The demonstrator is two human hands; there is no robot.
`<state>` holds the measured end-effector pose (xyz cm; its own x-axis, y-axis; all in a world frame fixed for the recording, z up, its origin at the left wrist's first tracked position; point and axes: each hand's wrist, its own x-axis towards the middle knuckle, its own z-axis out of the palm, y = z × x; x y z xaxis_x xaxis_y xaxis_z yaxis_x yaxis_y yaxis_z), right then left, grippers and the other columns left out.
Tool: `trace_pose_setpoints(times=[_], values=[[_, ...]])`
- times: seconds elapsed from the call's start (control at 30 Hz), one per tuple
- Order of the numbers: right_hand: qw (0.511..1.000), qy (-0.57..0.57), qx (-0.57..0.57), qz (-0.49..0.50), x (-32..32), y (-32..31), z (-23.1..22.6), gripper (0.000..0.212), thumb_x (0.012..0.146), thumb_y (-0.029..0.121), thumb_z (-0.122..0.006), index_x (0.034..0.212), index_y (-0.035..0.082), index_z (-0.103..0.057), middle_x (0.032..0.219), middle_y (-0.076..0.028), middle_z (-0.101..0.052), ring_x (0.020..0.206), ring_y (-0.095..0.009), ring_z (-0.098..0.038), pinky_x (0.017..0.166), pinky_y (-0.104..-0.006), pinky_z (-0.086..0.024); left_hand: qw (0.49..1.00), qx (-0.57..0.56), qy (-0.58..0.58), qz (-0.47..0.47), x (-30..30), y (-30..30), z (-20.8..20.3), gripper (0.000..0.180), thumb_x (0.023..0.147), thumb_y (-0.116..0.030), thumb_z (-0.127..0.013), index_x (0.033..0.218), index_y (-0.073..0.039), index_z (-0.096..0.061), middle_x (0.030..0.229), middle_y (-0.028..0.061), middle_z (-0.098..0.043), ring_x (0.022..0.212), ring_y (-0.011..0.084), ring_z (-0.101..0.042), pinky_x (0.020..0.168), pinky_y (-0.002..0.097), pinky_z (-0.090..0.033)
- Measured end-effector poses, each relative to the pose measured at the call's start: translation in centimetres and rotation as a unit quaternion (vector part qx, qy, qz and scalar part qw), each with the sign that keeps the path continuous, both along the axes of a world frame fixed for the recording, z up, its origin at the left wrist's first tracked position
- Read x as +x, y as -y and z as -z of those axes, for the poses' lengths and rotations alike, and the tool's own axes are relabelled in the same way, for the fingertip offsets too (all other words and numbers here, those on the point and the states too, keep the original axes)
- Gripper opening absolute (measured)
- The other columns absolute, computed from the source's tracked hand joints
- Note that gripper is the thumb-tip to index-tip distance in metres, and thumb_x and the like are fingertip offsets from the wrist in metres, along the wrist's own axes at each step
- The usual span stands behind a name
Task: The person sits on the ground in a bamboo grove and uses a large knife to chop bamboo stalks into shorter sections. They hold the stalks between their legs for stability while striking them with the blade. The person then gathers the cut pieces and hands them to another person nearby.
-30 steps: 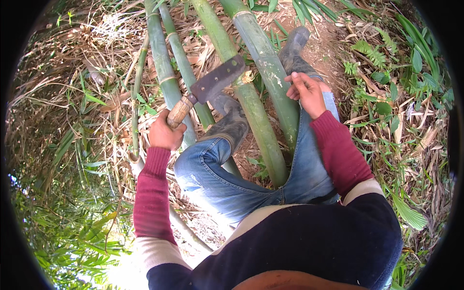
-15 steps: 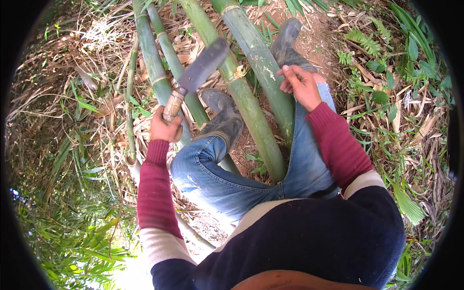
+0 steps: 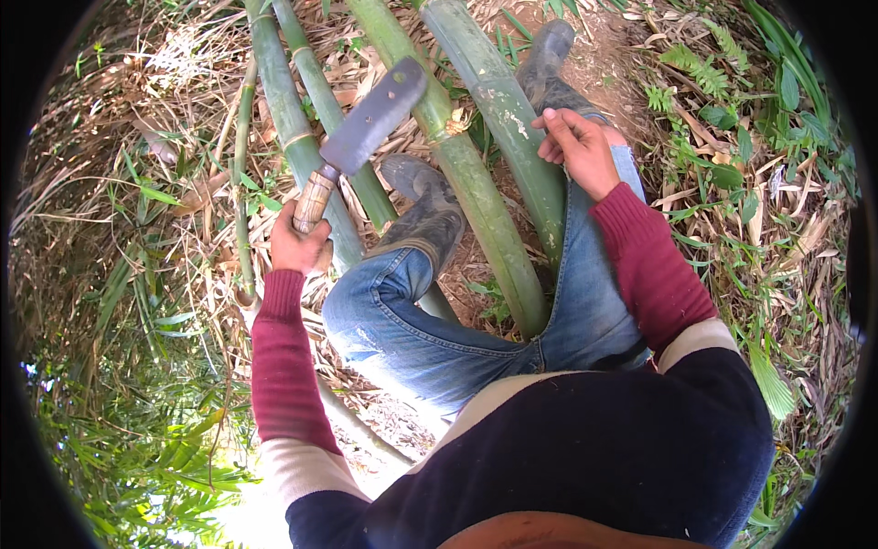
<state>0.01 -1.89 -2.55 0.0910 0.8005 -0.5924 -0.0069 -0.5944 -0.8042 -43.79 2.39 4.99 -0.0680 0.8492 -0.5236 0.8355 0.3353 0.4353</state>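
Between the boots (image 3: 439, 220) run two bamboo poles (image 3: 489, 215).

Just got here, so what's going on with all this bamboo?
A person is among green bamboo poles. The left hand grips a cleaver by its wooden handle, blade pointing away from the body. The right hand is loosely curled near the right leg; whether it holds anything small, I can't tell. One pole between the legs bears a pale, rough nick.
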Motion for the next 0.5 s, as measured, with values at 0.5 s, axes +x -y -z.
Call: trace_pose_setpoints(times=[0.5], values=[[1.000, 0.002, -0.003, 0.012, 0.2, 0.0, 0.4, 0.042, 0.103, 0.041, -0.052, 0.100, 0.004, -0.070, 0.067, -0.002, -0.062, 0.063, -0.008, -0.058, 0.060, -0.0238, -0.048, 0.999, -0.021, 0.012, -0.029, 0.5, -0.4, 1.5, 0.051, 0.072, -0.014, -0.073, 0.116, 0.006, -0.057, 0.090, 0.0136, -0.068, 0.075, 0.0215, -0.064, 0.073, 0.0335, -0.053]])
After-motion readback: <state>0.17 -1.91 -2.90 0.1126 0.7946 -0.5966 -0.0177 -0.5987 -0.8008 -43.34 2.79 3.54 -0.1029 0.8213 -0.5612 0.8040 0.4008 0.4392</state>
